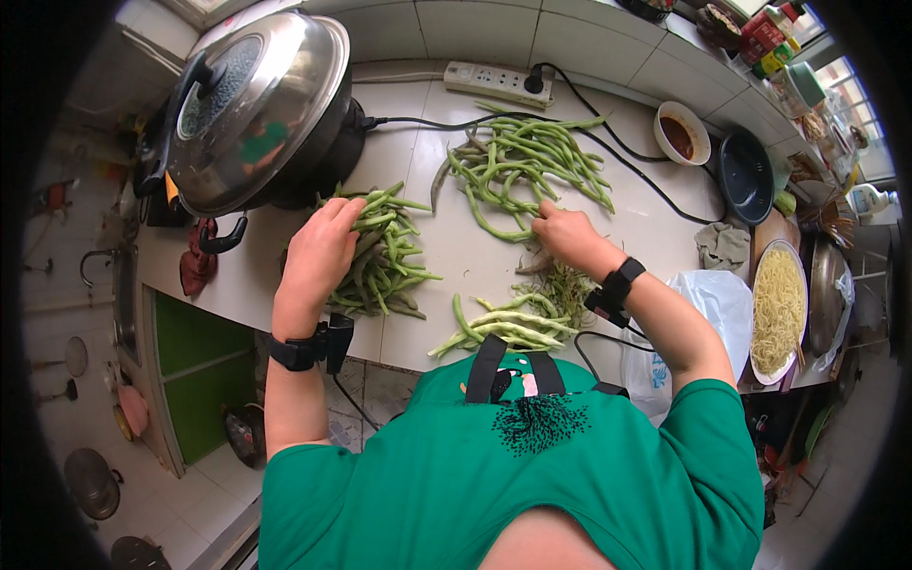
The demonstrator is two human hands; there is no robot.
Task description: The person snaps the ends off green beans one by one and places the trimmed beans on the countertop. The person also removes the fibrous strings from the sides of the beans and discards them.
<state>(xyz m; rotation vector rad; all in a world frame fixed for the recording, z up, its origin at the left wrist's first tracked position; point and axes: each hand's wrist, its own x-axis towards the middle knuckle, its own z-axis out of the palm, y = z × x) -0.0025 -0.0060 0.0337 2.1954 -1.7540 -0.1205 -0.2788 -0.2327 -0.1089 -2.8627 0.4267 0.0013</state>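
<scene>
My left hand (pixel 324 246) rests on the left pile of green beans (pixel 385 263), its fingers at the pile's upper part; whether it grips any is hidden. My right hand (pixel 573 236) touches the lower edge of the upper pile of long green beans (pixel 527 157), with thumb and fingertips close together; what lies between them is too small to tell. Below it lies a heap of thin bean trimmings (pixel 566 288). Several paler, thicker bean pods (pixel 506 328) lie near the counter's front edge, close to my body.
A lidded electric pan (pixel 249 114) stands at the left, its cord running to a power strip (pixel 491 82). A bowl of sauce (pixel 682 134), a dark basin (pixel 746 178), a grey cloth (pixel 722 246), a plastic bag (pixel 712 299) and a plate of noodles (pixel 776 310) are at the right.
</scene>
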